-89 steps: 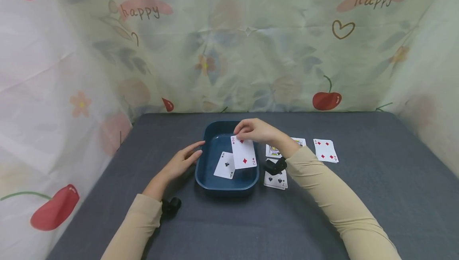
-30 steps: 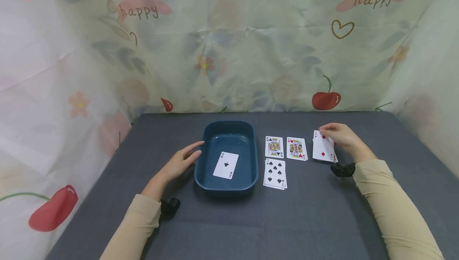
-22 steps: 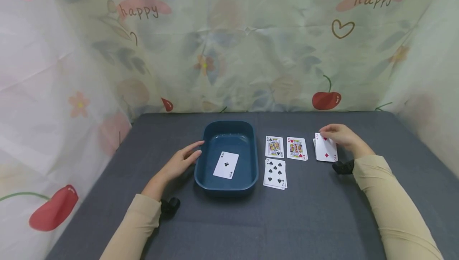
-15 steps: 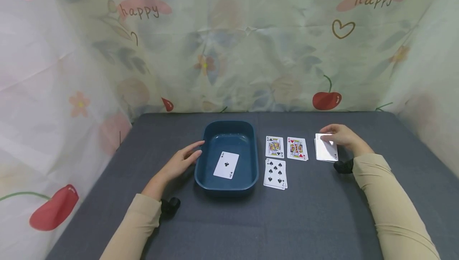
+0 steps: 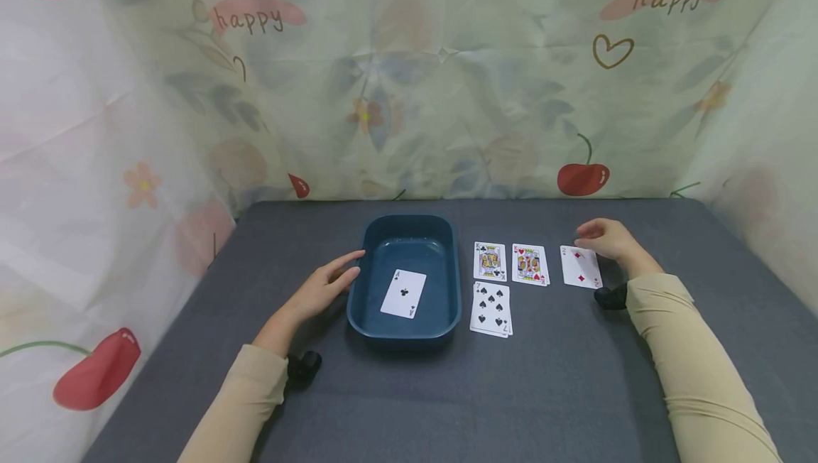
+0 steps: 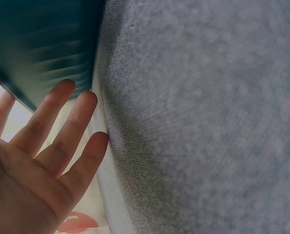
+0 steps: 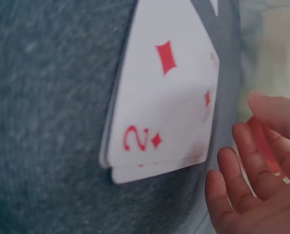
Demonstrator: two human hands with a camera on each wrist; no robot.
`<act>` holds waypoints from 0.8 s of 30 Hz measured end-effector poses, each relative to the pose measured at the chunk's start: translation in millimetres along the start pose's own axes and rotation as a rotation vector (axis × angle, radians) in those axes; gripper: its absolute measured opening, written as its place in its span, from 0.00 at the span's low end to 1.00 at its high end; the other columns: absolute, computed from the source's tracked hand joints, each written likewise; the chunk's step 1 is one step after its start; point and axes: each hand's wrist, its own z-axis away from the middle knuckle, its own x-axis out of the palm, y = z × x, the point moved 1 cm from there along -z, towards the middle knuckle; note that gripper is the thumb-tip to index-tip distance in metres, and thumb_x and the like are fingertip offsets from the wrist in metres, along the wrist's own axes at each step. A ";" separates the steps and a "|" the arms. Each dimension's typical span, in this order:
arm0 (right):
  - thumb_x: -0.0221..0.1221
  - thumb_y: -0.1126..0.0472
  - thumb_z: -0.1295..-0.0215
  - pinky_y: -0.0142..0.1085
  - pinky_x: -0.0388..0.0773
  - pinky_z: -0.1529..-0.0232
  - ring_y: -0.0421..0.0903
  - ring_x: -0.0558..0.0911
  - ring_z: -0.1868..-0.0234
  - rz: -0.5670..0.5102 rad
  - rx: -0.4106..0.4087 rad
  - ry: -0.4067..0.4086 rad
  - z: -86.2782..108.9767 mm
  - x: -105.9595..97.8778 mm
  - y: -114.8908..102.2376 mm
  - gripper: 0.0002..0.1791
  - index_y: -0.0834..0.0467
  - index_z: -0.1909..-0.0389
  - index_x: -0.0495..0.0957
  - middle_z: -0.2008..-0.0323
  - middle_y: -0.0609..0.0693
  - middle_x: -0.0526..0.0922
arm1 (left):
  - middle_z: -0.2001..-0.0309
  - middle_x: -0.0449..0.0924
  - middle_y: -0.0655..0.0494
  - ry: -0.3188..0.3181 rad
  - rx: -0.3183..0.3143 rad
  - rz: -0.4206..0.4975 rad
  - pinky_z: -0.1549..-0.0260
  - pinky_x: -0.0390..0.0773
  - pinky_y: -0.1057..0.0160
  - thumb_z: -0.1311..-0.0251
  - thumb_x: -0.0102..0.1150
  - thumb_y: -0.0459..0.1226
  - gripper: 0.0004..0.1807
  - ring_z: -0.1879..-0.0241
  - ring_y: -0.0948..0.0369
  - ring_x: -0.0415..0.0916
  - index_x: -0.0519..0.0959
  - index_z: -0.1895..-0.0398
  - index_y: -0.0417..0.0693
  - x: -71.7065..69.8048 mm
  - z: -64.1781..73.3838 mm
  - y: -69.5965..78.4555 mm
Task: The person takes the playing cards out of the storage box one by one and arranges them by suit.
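My right hand (image 5: 610, 241) is just beyond the far right corner of a two of diamonds (image 5: 581, 268) lying face up at the right. Its fingers are loosely curled and hold nothing; in the right wrist view the hand (image 7: 257, 180) is apart from the two of diamonds (image 7: 159, 97), whose pile shows other card edges beneath. On the left, my left hand (image 5: 319, 294) has its fingers extended to the side of a blue tray (image 5: 409, 253). The left wrist view shows those fingers (image 6: 52, 112) against the tray wall (image 6: 47, 39). An ace of clubs (image 5: 404, 294) lies in the tray.
Between tray and two of diamonds lie a king of clubs (image 5: 489, 262) and a king of hearts (image 5: 530, 264) with a card edge under it. Nearer is a small pile topped by a seven of spades (image 5: 491, 308). A patterned curtain (image 5: 441, 115) rises behind the dark tablecloth (image 5: 409, 413).
My right hand has carried the two of diamonds from the tray to the pile at the right, laid it on top and let go. The left hand has stayed at the tray.
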 end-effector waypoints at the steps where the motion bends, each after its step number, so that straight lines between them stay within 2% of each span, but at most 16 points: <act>1: 0.54 0.61 0.36 0.53 0.72 0.51 0.63 0.72 0.49 -0.002 -0.005 0.012 0.3 -0.1 -1.3 0.23 0.73 0.46 0.66 0.48 0.73 0.71 | 0.31 0.61 0.43 0.000 0.001 0.000 0.42 0.69 0.43 0.31 0.43 0.51 0.27 0.45 0.46 0.75 0.59 0.30 0.62 -0.1 0.1 0.0; 5: 0.54 0.60 0.35 0.46 0.73 0.54 0.61 0.74 0.51 0.000 -0.037 0.030 1.1 0.8 -10.3 0.22 0.72 0.47 0.68 0.49 0.72 0.72 | 0.32 0.61 0.43 0.001 0.005 -0.003 0.42 0.69 0.43 0.31 0.43 0.51 0.27 0.45 0.46 0.75 0.59 0.30 0.61 -0.2 0.0 0.0; 8: 0.53 0.58 0.34 0.44 0.74 0.55 0.60 0.75 0.50 0.006 -0.065 0.013 2.0 3.1 -20.5 0.22 0.70 0.47 0.69 0.49 0.71 0.74 | 0.32 0.62 0.43 0.000 0.006 0.000 0.42 0.69 0.43 0.31 0.43 0.51 0.27 0.45 0.46 0.75 0.59 0.30 0.61 -0.1 -0.2 -0.1; 12: 0.52 0.55 0.33 0.47 0.75 0.51 0.60 0.75 0.48 -0.006 -0.104 -0.032 4.3 8.7 -39.8 0.23 0.68 0.45 0.69 0.47 0.69 0.74 | 0.32 0.62 0.42 0.000 0.010 0.007 0.42 0.70 0.44 0.31 0.42 0.49 0.26 0.45 0.46 0.76 0.59 0.30 0.60 -0.1 -0.6 -0.1; 17: 0.53 0.55 0.33 0.49 0.73 0.46 0.59 0.74 0.46 -0.071 -0.150 -0.071 8.1 16.7 -66.2 0.23 0.66 0.45 0.69 0.46 0.67 0.74 | 0.32 0.61 0.42 0.002 0.018 0.015 0.42 0.70 0.44 0.31 0.43 0.49 0.26 0.45 0.46 0.76 0.59 0.30 0.59 0.0 -1.1 -0.2; 24: 0.55 0.54 0.34 0.50 0.71 0.43 0.56 0.75 0.45 -0.123 -0.211 -0.118 12.4 30.5 -97.6 0.22 0.64 0.46 0.70 0.46 0.63 0.76 | 0.32 0.62 0.43 0.004 0.010 0.007 0.42 0.70 0.44 0.31 0.42 0.51 0.27 0.46 0.47 0.76 0.59 0.30 0.60 0.9 -2.3 -2.7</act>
